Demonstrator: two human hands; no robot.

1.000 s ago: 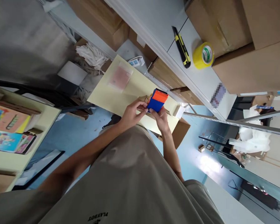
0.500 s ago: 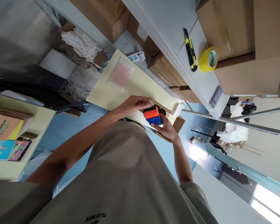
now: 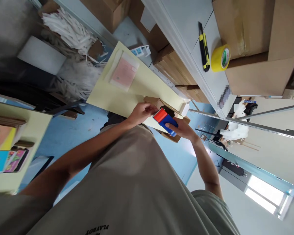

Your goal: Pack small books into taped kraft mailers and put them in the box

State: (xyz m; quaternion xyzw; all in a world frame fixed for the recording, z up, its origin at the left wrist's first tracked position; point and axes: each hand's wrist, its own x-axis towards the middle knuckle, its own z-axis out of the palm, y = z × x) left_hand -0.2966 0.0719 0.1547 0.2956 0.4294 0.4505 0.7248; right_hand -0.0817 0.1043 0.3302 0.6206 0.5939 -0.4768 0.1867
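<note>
Our table (image 3: 105, 98) carries an open cardboard box (image 3: 154, 101). Our left hand (image 3: 140, 113) bunches narrow, whether holding anything we cannot tell; near the box, our right hand (image 3: 185, 129) clasps a blue-and-red case (image 3: 163, 120) low, likely leaving its red end free.

A yellow-and-black utility knife (image 3: 204, 51) is lying beside a yellow tape roll (image 3: 216, 60) on a shelf (image 3: 183, 19); a white power strip (image 3: 138, 51) is resting near a taped cardboard carton (image 3: 175, 68)
</note>
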